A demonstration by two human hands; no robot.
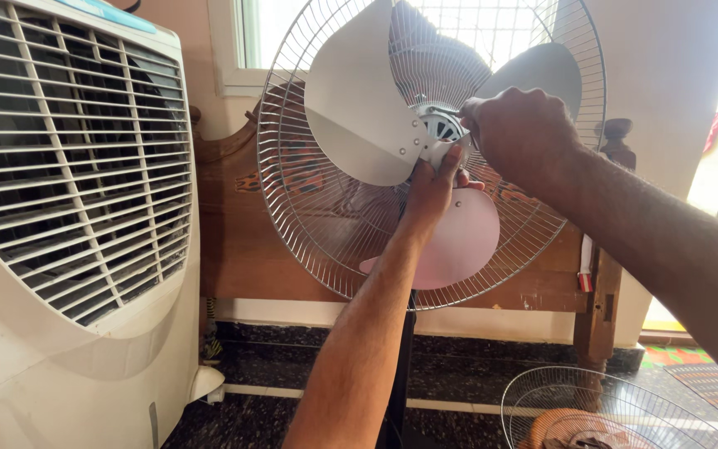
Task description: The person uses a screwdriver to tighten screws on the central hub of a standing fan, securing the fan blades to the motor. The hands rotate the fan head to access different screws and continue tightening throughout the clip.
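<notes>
Up close, smooth curved plastic blades (359, 108)

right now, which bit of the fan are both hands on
Start at the round wire fan guard on the black pole. At its centre sits the white plastic blade hub, where three pale blades meet. The left hand and right hand both grip it.

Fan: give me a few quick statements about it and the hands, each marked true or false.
1. The front grille is on the fan. False: the front grille lies on the floor, and the blades are exposed.
2. Both hands are at the hub. True: left hand below it, right hand beside it.
3. The fan has five blades. False: three show.
4. A white air cooler stands left of the fan. True.
</notes>
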